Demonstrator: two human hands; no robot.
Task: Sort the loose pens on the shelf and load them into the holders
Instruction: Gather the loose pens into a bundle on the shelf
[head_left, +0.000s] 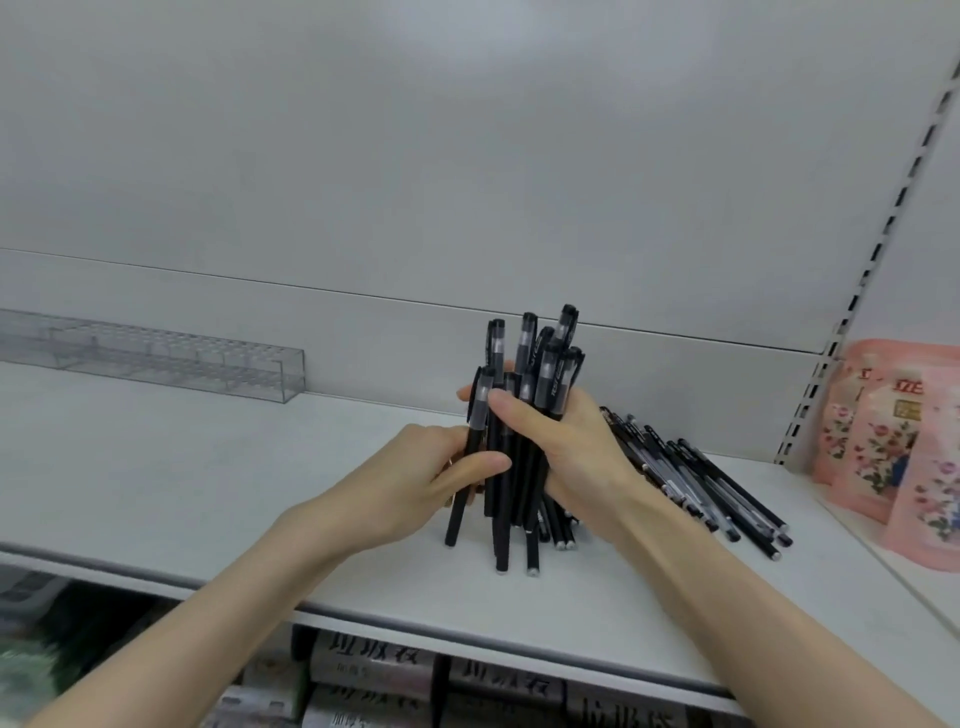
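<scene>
Squaring the bundle!
Right hand (563, 447) grips the pens (546, 374) upright, left hand (415, 480) pinches one; tap ends level on the shelf (208, 493) before the holder (171, 358) at ten o'clock.

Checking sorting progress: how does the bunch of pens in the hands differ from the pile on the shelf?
The bunch stands upright, caps up; the pile lies flat on the shelf. The left hand and right hand grip the bunch; the pile lies loose. The bunch is packed tight with uneven tops; the pile is fanned out, right of the hands. Both are black capped pens.
</scene>
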